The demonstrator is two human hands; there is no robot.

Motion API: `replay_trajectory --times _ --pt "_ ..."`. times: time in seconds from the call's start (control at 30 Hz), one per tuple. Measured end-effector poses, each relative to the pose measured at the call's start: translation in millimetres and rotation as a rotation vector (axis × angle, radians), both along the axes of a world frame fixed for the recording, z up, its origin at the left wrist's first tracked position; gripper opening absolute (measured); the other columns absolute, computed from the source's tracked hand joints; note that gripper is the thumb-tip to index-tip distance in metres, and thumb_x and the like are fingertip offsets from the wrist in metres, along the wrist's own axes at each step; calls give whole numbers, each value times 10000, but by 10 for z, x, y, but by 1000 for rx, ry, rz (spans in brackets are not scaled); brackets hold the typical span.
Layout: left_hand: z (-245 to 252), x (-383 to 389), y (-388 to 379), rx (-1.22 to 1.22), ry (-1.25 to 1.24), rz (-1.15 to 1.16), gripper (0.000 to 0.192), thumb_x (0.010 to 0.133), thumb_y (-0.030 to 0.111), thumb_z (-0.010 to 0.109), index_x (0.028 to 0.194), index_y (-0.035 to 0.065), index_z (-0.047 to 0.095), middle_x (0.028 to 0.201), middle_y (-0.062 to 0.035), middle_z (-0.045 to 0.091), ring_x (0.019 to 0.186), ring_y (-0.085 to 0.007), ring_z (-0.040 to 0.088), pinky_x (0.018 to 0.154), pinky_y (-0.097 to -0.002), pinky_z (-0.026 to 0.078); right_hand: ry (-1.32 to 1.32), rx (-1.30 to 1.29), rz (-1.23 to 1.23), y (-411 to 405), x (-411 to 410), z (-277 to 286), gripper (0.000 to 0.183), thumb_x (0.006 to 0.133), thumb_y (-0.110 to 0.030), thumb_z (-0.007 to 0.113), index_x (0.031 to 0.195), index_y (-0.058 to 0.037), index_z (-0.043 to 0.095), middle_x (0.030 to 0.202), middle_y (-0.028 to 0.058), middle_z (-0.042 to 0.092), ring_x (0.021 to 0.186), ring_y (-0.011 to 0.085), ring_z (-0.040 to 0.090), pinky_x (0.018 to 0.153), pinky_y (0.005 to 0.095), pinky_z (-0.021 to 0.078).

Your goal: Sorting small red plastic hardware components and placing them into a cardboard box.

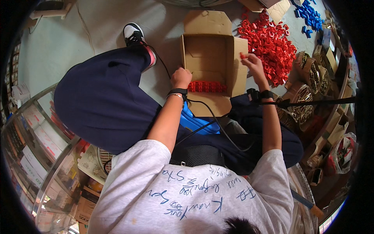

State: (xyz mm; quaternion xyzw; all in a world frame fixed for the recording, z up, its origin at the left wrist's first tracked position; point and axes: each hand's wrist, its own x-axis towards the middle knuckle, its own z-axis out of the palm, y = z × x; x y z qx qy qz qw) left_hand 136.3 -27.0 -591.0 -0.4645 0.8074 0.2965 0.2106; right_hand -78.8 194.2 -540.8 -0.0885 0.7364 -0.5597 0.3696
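An open cardboard box (206,55) stands on the floor before me, its flaps folded out. Rows of red plastic clips (207,86) lie inside along its near side. My left hand (181,78) is closed at the box's left wall, near those rows; whether it grips the cardboard or a clip is hidden. Above the box's right flap, my right hand (252,63) pinches a small red plastic clip (242,55) between thumb and fingertips. A large loose pile of similar red clips (270,46) covers the floor to the right of the box.
Blue plastic pieces (311,16) lie at the upper right. Opened cartons of metal parts (299,101) line the right side. A black cable (209,108) crosses near the box, over a blue bag-like item (192,122). A glass display case (43,140) stands at left.
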Motion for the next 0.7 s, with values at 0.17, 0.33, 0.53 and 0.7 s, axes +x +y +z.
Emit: replay_trajectory --times 0.17,0.33,0.53,0.7 --pt "25 5 -22 17 -29 33 334 803 259 430 840 -2 634 874 -222 630 860 -382 605 761 -448 485 570 215 520 -410 429 30 106 767 -83 606 838 -7 591 737 132 592 681 269 604 608 338 479" --pt "5 -20 -1 39 -6 0 337 807 263 421 844 1 629 878 -224 630 861 -380 606 758 -449 486 864 555 930 -352 707 -348 92 784 -93 523 849 -49 571 900 134 573 867 282 571 714 352 495" --pt "-122 23 -24 14 32 -4 328 808 255 424 816 1 631 843 -227 632 826 -379 614 743 -444 491 1002 815 1170 -468 811 -416 120 742 -104 543 814 -72 634 1011 111 559 986 252 526 775 313 493" --pt "0 2 -21 46 27 9 353 803 268 423 847 -20 621 861 -249 622 837 -388 609 766 -447 481 1137 763 1274 -491 795 -490 197 755 -124 517 878 -42 648 1034 135 577 1021 257 501 859 297 448"
